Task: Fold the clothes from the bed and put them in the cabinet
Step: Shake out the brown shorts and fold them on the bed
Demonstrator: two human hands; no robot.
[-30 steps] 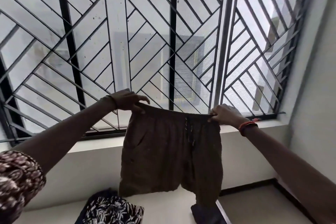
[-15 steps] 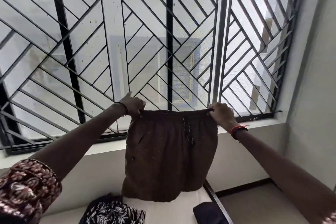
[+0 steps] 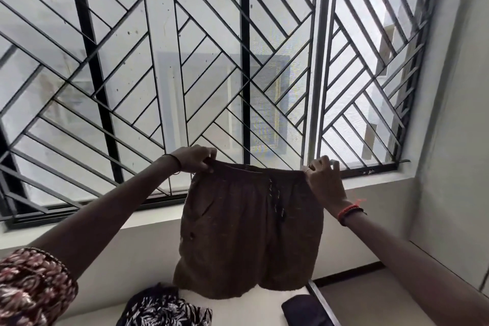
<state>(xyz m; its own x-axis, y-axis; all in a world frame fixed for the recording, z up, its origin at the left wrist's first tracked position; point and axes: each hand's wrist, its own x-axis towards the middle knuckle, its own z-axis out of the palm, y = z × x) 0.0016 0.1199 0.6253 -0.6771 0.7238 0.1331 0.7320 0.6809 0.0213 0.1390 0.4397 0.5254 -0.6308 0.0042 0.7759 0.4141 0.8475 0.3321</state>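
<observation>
A pair of brown shorts (image 3: 248, 230) with a drawstring hangs in the air in front of the window, spread flat by its waistband. My left hand (image 3: 194, 157) pinches the waistband's left corner. My right hand (image 3: 324, 180) pinches the right corner. The leg hems dangle just above the white bed (image 3: 248, 309). A black-and-white patterned garment (image 3: 164, 309) lies crumpled on the bed at the lower left. A dark folded piece of clothing (image 3: 304, 312) lies near the bed's right edge.
A large window with a black diagonal grille (image 3: 238, 61) fills the wall ahead, above a white sill (image 3: 375, 180). A white wall (image 3: 455, 140) stands to the right. A strip of grey floor (image 3: 370, 299) runs between bed and wall.
The shorts have swung from skewed to hanging straight and flat, and both hands have shifted slightly on the waistband. The view has tilted so more of the bed edge shows.
</observation>
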